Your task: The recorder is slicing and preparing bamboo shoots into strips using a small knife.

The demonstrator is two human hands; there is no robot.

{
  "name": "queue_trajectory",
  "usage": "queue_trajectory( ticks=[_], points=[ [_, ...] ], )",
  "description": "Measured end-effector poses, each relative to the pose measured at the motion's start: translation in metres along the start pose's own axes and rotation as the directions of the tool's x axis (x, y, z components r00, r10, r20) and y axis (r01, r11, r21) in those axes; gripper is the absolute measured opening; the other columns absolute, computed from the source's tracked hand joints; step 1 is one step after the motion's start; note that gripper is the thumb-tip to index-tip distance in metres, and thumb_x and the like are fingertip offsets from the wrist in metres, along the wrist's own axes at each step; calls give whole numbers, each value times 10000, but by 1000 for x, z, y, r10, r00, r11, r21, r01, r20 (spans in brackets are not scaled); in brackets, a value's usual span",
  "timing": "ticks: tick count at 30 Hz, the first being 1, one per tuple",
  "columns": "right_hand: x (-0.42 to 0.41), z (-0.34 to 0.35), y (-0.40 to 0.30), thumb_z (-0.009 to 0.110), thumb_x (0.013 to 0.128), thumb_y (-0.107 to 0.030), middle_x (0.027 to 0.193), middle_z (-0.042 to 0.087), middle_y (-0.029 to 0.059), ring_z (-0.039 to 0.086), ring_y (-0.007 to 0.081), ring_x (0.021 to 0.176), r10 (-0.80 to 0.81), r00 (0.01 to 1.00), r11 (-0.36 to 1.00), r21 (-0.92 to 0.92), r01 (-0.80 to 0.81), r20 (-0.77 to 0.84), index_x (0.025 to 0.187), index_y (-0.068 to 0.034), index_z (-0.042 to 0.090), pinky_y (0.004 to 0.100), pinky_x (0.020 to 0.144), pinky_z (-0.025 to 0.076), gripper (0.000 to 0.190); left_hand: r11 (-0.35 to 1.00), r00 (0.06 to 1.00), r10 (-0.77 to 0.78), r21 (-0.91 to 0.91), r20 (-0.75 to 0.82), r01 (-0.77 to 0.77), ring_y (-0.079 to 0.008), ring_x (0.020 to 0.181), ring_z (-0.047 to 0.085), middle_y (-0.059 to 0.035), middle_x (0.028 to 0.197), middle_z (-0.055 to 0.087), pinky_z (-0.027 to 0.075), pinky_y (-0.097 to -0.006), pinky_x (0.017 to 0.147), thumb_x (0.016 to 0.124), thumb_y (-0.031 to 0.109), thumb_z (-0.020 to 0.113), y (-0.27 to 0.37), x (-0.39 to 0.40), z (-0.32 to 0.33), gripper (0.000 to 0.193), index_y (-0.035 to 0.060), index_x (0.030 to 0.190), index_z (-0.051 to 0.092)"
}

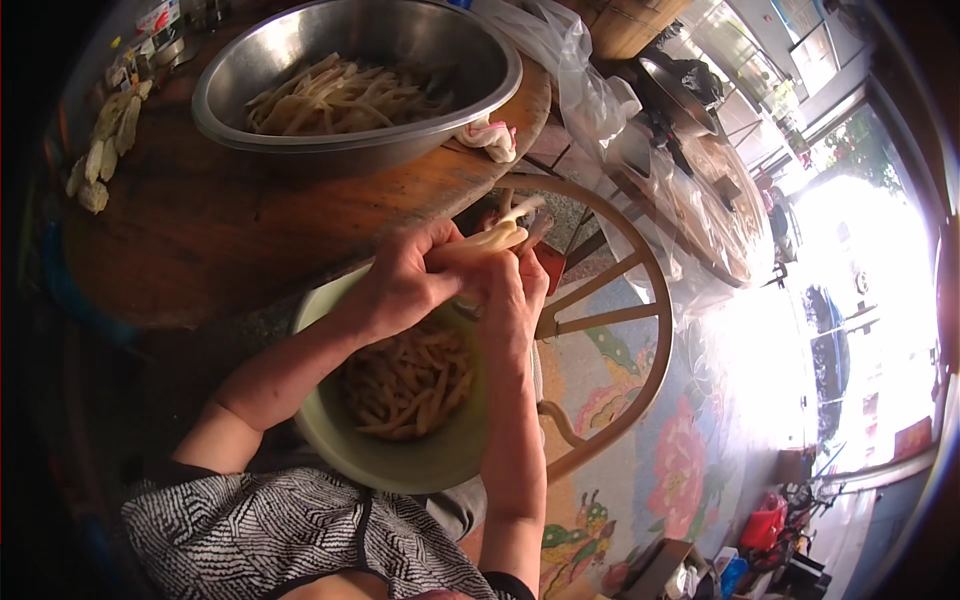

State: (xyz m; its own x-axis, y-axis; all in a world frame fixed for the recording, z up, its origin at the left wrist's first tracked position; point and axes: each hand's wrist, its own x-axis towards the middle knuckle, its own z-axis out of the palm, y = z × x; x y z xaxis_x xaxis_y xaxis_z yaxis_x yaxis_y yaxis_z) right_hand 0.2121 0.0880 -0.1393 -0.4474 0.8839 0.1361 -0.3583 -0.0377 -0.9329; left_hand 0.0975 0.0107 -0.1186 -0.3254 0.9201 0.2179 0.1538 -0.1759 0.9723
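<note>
My left hand (420, 274) and my right hand (514, 281) come together above a pale green basin (315, 427), both gripping a pale chicken foot (487, 238), its toes pointing up and to the right. Many pale, finger-like pieces (412, 382), perhaps more feet or toes, lie in the bottom of the basin. Beyond my hands, a large stainless steel bowl (360, 142) stands on a wooden table and holds a heap of long pale strips or feet (337, 97). A bunched white cloth (489, 138) touches the bowl's right side.
The wooden table (225, 225) has a curved edge close beyond the basin. Corn cobs (105, 150) lie at its left, near a bottle. A round wooden frame (664, 322) with spokes stands right of the basin. Clear plastic sheeting (592, 97) hangs at the table's right side, near another round table (720, 202).
</note>
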Motion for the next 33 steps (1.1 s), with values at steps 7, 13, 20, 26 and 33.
queue_trajectory(
  ticks=[7, 13, 20, 26, 33],
  points=[
    [-5, 1, -4, 561, 976, -247, 722, 541, -73, 356, -16, 544, 73, 995, 990, 117, -81, 71, 975, -42, 605, 161, 481, 258, 209, 878, 984, -171, -447, 44, 173, -59, 847, 569, -2, 925, 617, 473, -226, 736, 864, 118, 675, -3, 7, -7, 179, 34, 1007, 609],
    [-8, 6, -14, 596, 934, -94, 771, 577, -46, 471, 11, 629, -20, 1000, 991, -130, 23, 22, 993, 1, 617, 179, 575, 395, 114, 936, 990, -129, -323, 56, 140, -65, 890, 588, -14, 979, 622, 493, -230, 787, 884, 135, 677, -7, 13, -10, 222, 31, 1063, 600],
    [-3, -4, -4, 632, 898, -79, 773, 622, -9, 529, 50, 704, -146, 982, 914, -363, 179, 117, 920, 24, 621, 226, 658, 453, 106, 992, 997, -68, -100, 28, 70, -45, 852, 570, 23, 853, 618, 490, -230, 762, 865, 99, 675, -13, 19, -17, 129, 35, 969, 635],
    [-7, 7, -9, 657, 876, -99, 696, 614, 55, 533, 57, 653, -168, 983, 820, -544, 180, 72, 918, 40, 595, 252, 611, 465, 158, 997, 996, -72, -6, -57, 72, -50, 732, 572, -10, 770, 639, 484, -244, 665, 839, 123, 663, -12, 18, -15, 166, 0, 949, 649],
    [-9, 7, -17, 559, 845, -84, 740, 612, 41, 544, 87, 617, 22, 1000, 992, -121, -24, -16, 913, 22, 588, 276, 555, 458, 129, 922, 989, -148, -365, -28, 127, -48, 712, 572, -22, 798, 650, 483, -228, 654, 846, 108, 665, -16, 13, -11, 148, 4, 950, 662]
  ],
)
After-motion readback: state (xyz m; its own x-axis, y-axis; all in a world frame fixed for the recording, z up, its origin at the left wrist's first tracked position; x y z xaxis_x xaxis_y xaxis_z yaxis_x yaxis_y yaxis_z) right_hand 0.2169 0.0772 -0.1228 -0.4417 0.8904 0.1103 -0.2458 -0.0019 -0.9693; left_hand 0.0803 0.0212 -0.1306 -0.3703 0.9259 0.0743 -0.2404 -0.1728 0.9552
